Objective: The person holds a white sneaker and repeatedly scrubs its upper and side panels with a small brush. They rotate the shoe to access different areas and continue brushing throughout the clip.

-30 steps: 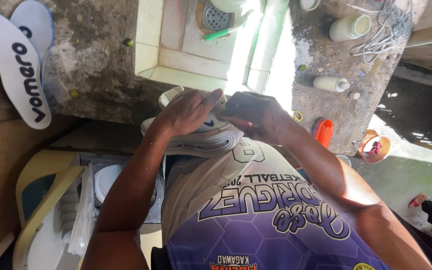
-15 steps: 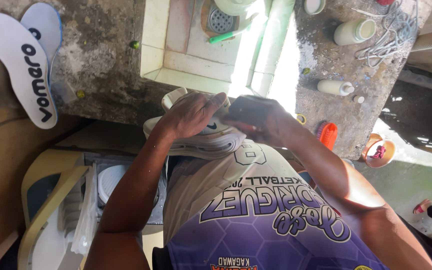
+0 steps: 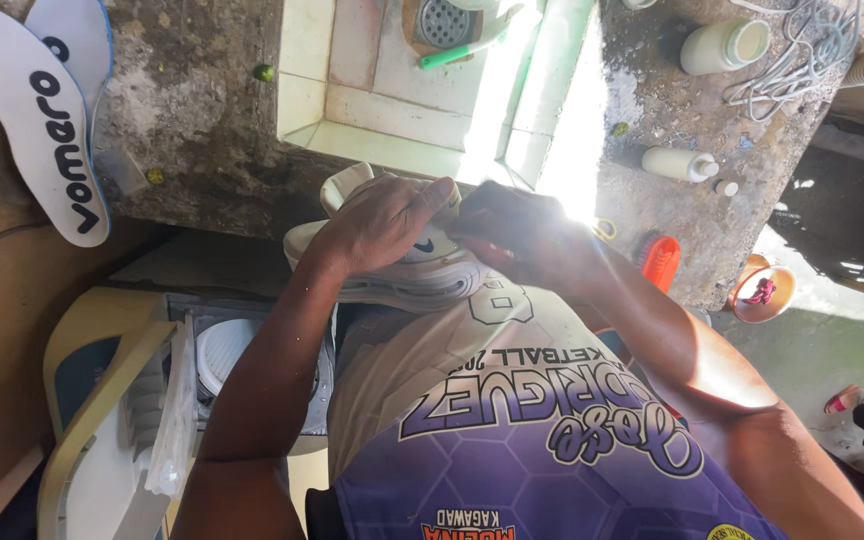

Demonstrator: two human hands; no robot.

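Left hand (image 3: pixel 387 222) clamped over the white sneaker (image 3: pixel 402 262) at frame centre, right hand (image 3: pixel 522 235) gripping its toe end — best kept braced against the belly.

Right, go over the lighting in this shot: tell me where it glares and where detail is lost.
Head view: sunlight blows out a white strip along the tiled sink's edge, just above the right hand, which falls into dark backlit shadow; the left hand and the pale shoe stay readable; the insoles are evenly lit; the picture is sharp, with wide-angle stretch at the edges.
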